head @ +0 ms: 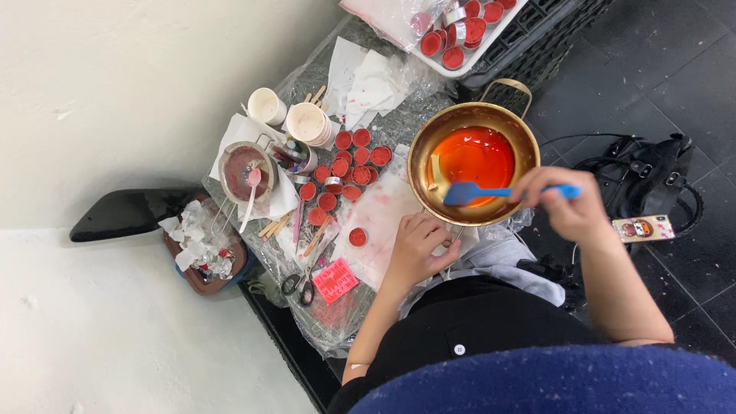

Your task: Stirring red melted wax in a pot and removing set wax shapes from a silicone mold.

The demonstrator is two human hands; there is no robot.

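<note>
My right hand (563, 201) grips the handle of a blue spatula (469, 192), whose blade rests inside a gold pot (423, 140) of orange-red liquid (475, 156). My left hand (418, 247) holds the pot's near handle at the rim, fingers curled on it. A single small red-filled tin (357, 236) lies just left of that hand on stained white paper (383, 211). A cluster of several red-filled tins (346, 169) sits farther left on the table.
A sieve with a pink spoon (247, 172), paper cups (308, 123), wooden sticks, scissors (299, 285) and a pink card (335, 280) crowd the table. A tray of red tins (460, 31) rests on a black crate. A bin of tissues (201, 249), a black bag (644, 180) and a phone (642, 228) are nearby.
</note>
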